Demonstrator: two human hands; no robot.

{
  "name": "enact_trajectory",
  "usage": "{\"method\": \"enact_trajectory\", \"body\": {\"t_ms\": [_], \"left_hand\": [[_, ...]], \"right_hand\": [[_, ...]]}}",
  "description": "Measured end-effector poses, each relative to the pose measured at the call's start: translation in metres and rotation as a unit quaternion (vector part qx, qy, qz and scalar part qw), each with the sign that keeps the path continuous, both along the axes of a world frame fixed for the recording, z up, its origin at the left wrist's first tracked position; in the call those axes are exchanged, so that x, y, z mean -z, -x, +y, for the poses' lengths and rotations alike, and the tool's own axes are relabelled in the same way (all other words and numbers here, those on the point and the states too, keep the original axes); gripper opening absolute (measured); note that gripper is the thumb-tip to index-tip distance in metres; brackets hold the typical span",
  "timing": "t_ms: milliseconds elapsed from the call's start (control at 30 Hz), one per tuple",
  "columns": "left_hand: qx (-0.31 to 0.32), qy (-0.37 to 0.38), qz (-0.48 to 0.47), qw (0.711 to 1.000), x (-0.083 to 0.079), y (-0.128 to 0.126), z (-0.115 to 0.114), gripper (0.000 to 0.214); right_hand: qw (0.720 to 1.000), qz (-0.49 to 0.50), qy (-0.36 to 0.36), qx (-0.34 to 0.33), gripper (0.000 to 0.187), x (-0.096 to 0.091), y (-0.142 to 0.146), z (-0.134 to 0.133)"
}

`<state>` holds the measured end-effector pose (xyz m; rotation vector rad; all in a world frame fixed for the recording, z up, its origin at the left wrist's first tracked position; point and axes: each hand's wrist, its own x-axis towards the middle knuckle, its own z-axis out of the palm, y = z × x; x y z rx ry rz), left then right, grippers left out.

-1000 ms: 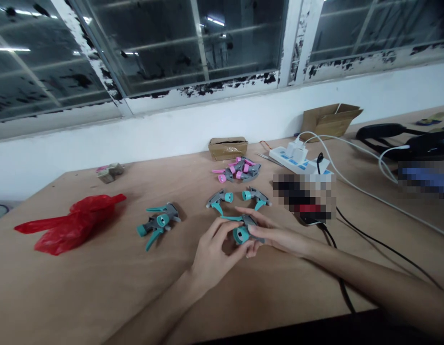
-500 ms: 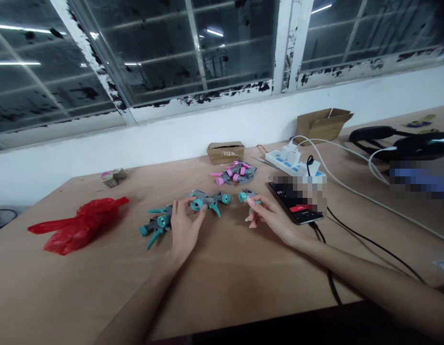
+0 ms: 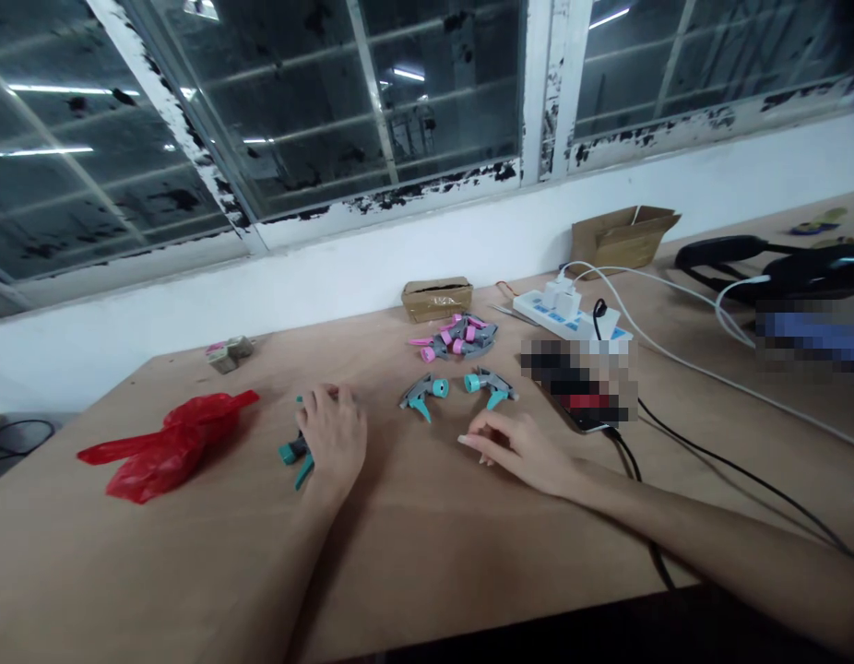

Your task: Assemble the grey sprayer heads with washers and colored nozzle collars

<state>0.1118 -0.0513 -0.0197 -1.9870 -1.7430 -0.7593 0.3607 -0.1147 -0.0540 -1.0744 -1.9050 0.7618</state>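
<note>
My left hand [image 3: 335, 433] is closed over grey-and-teal trigger sprayer heads at the left, its fingers bent down around one. A teal collar [image 3: 287, 453] and a teal trigger [image 3: 303, 470] stick out beside the hand; the rest is covered. My right hand [image 3: 514, 447] rests on the table with loosely curled fingers and the thumb apart, holding nothing. Just beyond it lies a trigger sprayer head [image 3: 492, 386] with its teal collar facing left. Another trigger sprayer head [image 3: 424, 394] lies between the hands, collar facing right.
Pink-and-grey sprayer heads [image 3: 458, 337] are heaped farther back, before a small cardboard box [image 3: 437, 300]. A red plastic bag [image 3: 178, 447] lies at left. On the right are a phone [image 3: 586, 406], a power strip [image 3: 572, 319] with cables, and an open carton [image 3: 624, 242].
My left hand has carried a teal sprayer head leftward to the others there. My right hand has let go of its sprayer head, now lying on the table, and drawn back towards me.
</note>
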Motion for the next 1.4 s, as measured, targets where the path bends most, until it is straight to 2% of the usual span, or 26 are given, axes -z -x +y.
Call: {"method": "enact_trajectory", "body": {"t_ms": [133, 233, 367, 467, 567, 633, 767, 867, 967, 1067, 1200, 1267, 1400], "left_hand": [[0.019, 0.012, 0.020, 1.000, 0.004, -0.008, -0.007, 0.015], [0.096, 0.044, 0.027, 0.994, 0.014, -0.025, -0.013, 0.022], [0.206, 0.094, 0.029, 0.974, 0.029, -0.045, -0.017, 0.042], [0.248, 0.114, 0.019, 0.962, 0.033, -0.048, -0.015, 0.029], [0.263, 0.125, -0.005, 0.957, 0.033, -0.045, -0.011, 0.012], [0.266, 0.131, -0.027, 0.955, 0.033, -0.042, -0.009, 0.017], [0.282, 0.143, -0.075, 0.946, 0.033, -0.042, -0.010, 0.029], [0.311, 0.156, -0.109, 0.931, 0.030, -0.048, -0.020, 0.030], [0.342, 0.171, -0.139, 0.913, 0.025, -0.057, -0.038, 0.024], [0.369, 0.190, -0.166, 0.895, 0.022, -0.067, -0.056, 0.022], [0.400, 0.230, -0.241, 0.854, 0.020, -0.071, -0.066, 0.018], [0.393, 0.214, -0.269, 0.853, 0.019, -0.069, -0.066, 0.020], [0.387, 0.121, -0.285, 0.869, 0.013, -0.063, -0.067, 0.024]], "right_hand": [[1.000, -0.014, -0.005, -0.008, 0.028, 0.002, 0.001, 0.001], [1.000, -0.022, -0.004, -0.003, 0.027, 0.002, 0.001, 0.001], [1.000, -0.023, -0.012, 0.012, 0.024, 0.002, 0.001, 0.003], [0.999, -0.028, -0.019, 0.029, 0.020, 0.003, 0.000, 0.005], [0.998, -0.027, -0.029, 0.042, 0.015, 0.007, 0.000, 0.008], [0.998, -0.028, -0.031, 0.047, 0.017, 0.012, -0.001, 0.010], [0.997, -0.039, -0.035, 0.059, 0.035, 0.018, -0.004, 0.015], [0.995, -0.052, -0.055, 0.058, 0.043, 0.016, -0.005, 0.014], [0.991, -0.049, -0.087, 0.087, 0.049, 0.007, -0.005, 0.007], [0.985, -0.044, -0.134, 0.100, 0.043, -0.004, -0.005, 0.001], [0.988, -0.018, -0.150, 0.040, 0.028, -0.012, -0.005, -0.004], [0.988, -0.025, -0.145, 0.038, 0.026, -0.013, -0.005, -0.005], [0.984, -0.052, -0.157, 0.061, 0.023, -0.011, -0.007, -0.002]]}}
